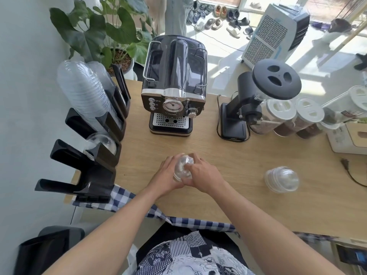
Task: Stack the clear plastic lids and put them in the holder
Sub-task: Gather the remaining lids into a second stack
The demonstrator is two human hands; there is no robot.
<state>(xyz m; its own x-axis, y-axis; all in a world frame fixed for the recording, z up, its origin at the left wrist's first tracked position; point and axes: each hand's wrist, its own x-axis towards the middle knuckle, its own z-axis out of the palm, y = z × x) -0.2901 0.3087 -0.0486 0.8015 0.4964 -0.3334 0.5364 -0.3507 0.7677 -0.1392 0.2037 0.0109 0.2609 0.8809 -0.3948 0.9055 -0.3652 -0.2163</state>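
Observation:
Both my hands grip a small stack of clear domed plastic lids (183, 165) just above the middle of the wooden table (228, 155). My left hand (165, 175) curls around its left side, my right hand (203, 173) around its right side and top. A second stack of clear domed lids (282, 179) stands alone on the table to the right. The black holder (95, 153) with several angled slots stands at the table's left edge. One slot holds a few domed lids (101, 142); a farther slot holds a tall stack of clear cups or lids (85, 92).
A black espresso machine (174, 86) stands behind my hands, a black grinder (258, 100) to its right, then jars with white lids (294, 118). A checked cloth (123, 197) hangs over the near edge. A power cord (351, 173) lies far right.

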